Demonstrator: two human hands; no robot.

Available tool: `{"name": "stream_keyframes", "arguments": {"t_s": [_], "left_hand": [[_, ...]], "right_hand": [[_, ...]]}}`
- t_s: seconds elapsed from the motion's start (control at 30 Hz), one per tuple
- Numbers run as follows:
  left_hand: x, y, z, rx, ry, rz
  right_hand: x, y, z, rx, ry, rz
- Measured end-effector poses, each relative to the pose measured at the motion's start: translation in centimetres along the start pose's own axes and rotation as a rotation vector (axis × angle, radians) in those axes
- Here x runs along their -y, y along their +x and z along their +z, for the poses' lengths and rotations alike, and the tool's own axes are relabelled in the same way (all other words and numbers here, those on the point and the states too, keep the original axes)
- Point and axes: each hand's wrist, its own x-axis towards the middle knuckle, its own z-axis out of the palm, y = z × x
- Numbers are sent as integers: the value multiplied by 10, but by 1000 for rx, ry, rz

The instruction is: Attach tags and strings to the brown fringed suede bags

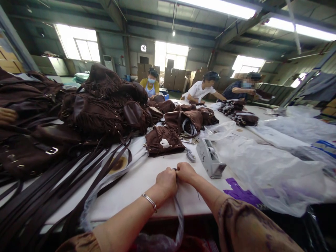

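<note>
My left hand [167, 181], with a silver bangle at the wrist, is closed, and my right hand [185, 172] is closed against it, fingertips meeting. Between them they grip the end of a strap wrapped in clear plastic [179, 213]; a small dark bit shows at the fingertips. From there the strap hangs over the table's front edge, loops round to the left and runs up towards a brown fringed bag [165, 140] with a white piece on it. Just right of that bag lies a small coiled clear-wrapped item [190, 155]. A grey tape dispenser [210, 159] stands beyond my right hand.
Brown bags [105, 101] pile high on the left, their long straps [65, 182] trailing forward. A tape roll [118, 163] lies among them. Clear plastic bags [273, 171] and purple plastic [241, 192] cover the right. Three people [201, 89] work across the white table [126, 203]; another hand [7, 115] shows far left.
</note>
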Motion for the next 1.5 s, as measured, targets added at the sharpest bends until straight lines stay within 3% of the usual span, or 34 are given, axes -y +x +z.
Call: {"name": "stream_keyframes", "arguments": {"t_s": [0.17, 0.3, 0.47, 0.63, 0.8, 0.93, 1.03, 1.23, 1.37, 1.5], "left_hand": [[13, 1, -17, 88, 64, 124], [16, 4, -14, 96, 49, 145], [7, -2, 0, 29, -3, 49], [-6, -15, 6, -9, -35, -94], [4, -22, -14, 159, 96, 37], [21, -17, -22, 154, 177, 218], [26, -9, -16, 117, 147, 246], [18, -7, 4, 1, 12, 151], [20, -13, 0, -20, 57, 149], [34, -10, -15, 87, 164, 227]], "right_hand": [[4, 3, -15, 69, -35, -152], [6, 0, -10, 30, -28, -105], [10, -6, 9, -19, -13, 35], [13, -5, 3, 4, -13, -25], [10, -2, -11, 58, -40, -140], [6, -2, -14, 64, -37, -180], [7, -5, -9, 21, -23, -127], [13, -15, 10, -50, 4, 59], [11, -12, 5, -9, 13, -40], [7, -5, -7, 42, 2, -175]]}}
